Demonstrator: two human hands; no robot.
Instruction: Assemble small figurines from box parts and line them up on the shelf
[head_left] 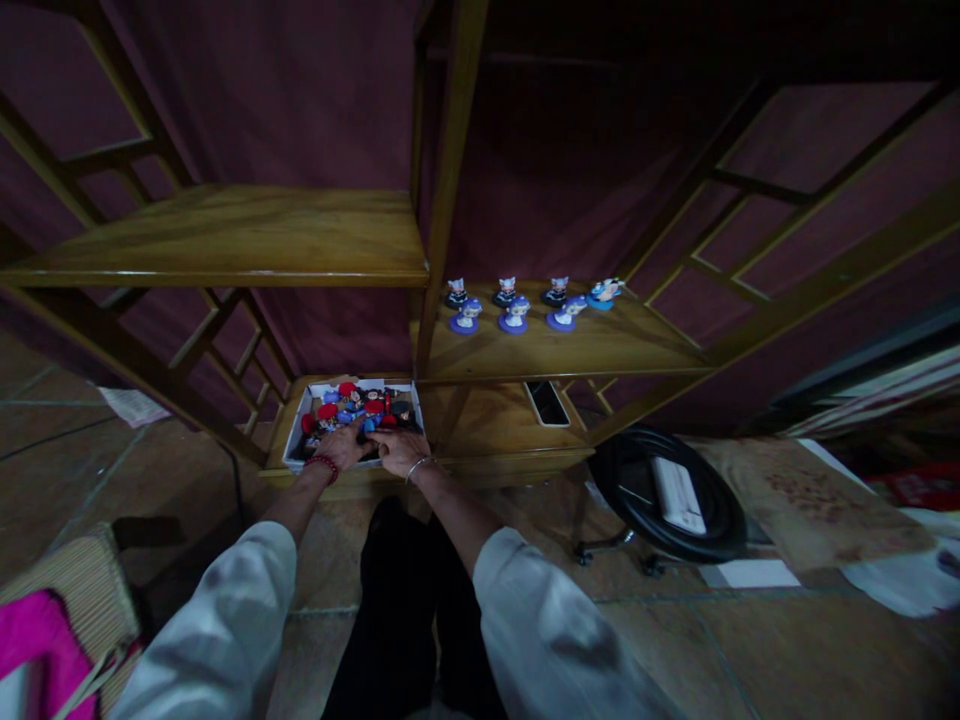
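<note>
A shallow white box full of small toy figurines stands on the bottom shelf at the left. Red caps, blue parts and dark parts show among them. My left hand, with a red bead bracelet, reaches over the box's front with its fingers stretched out among the figurines. Close beside it, my right hand, wearing a silvery bracelet, also dips into the box, its index finger pointing left. The fingertips nearly meet, and the figurines right under them are partly hidden. No figurine is plainly gripped in either hand.
On the right middle shelf stand several figurines in two rows. A phone-like dark panel with a white rim lies on the bottom shelf. A black round stool bears a white box. Bright pink cloth is at lower left.
</note>
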